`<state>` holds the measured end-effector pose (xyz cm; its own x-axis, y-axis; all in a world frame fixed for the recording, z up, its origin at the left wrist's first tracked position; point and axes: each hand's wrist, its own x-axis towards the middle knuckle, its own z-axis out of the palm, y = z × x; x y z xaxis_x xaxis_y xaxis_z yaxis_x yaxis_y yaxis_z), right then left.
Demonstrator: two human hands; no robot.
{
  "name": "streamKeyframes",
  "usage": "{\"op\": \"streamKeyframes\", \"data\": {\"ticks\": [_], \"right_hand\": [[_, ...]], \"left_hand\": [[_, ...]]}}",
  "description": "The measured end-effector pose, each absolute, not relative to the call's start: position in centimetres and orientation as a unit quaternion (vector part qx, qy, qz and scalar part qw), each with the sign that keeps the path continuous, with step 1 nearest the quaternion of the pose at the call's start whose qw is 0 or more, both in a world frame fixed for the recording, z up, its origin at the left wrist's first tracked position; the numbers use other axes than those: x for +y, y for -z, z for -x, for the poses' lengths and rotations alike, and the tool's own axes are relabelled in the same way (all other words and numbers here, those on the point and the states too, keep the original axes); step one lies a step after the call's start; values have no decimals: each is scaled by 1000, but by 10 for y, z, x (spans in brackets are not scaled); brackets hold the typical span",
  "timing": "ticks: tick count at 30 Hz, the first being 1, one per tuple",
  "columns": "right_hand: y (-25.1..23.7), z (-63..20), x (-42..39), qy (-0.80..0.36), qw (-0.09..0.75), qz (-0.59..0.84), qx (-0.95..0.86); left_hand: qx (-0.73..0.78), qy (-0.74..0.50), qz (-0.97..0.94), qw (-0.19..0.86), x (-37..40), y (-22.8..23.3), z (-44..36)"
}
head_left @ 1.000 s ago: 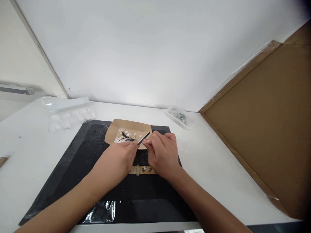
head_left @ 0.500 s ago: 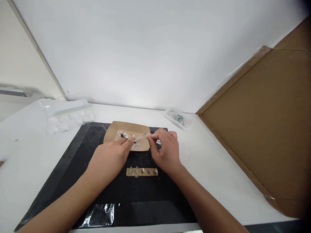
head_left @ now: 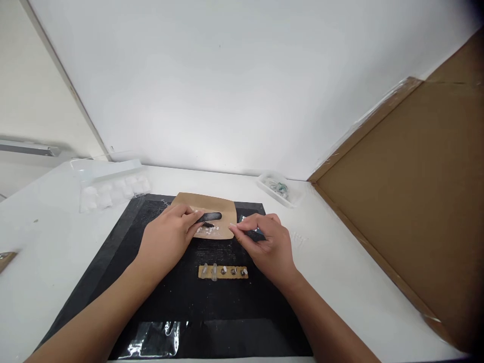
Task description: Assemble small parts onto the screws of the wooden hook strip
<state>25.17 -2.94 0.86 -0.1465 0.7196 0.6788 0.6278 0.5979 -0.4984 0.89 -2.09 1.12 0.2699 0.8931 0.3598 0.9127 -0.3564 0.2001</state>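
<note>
Our left hand [head_left: 168,237] pinches dark tweezers [head_left: 210,217] over the brown paper tray [head_left: 223,207] of small white beads [head_left: 207,230] on the black mat [head_left: 151,282]. Our right hand [head_left: 269,244] has its fingertips pressed together, on what we cannot tell. A nudge could scatter beads across the bench [head_left: 340,262] or jostle the strip [head_left: 223,272] nearby.

Two bare forearms and hands [head_left: 170,237], no sleeves, gloves, rings or watch in view.
</note>
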Motion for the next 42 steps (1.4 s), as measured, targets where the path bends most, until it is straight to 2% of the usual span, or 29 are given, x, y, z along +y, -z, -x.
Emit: {"op": "streamKeyframes", "data": {"ticks": [7,10,12,14,27,36,42], "right_hand": [[-8,-255,-35,-36,488,363,-793],[-8,-257,-36,-11,480,348,-805],[-9,-259,-37,11,474,344,-810],[-10,-260,-38,37,469,337,-815],[-22,-266,-53,117,415,300,-851],[-18,-270,-54,77,386,286,-873],[-15,-269,-51,13,417,316,-852]], "left_hand": [[-526,272,805,10,-20,-12,-13],[-448,362,807,-131,-27,-19,-21],[-430,383,775,-261,-32,-24,-27],[-418,388,750,-336,-36,-26,-32],[-390,412,629,-532,-44,-16,-43],[-403,407,597,-562,-49,-5,-47],[-414,370,632,-541,-47,-7,-44]]}}
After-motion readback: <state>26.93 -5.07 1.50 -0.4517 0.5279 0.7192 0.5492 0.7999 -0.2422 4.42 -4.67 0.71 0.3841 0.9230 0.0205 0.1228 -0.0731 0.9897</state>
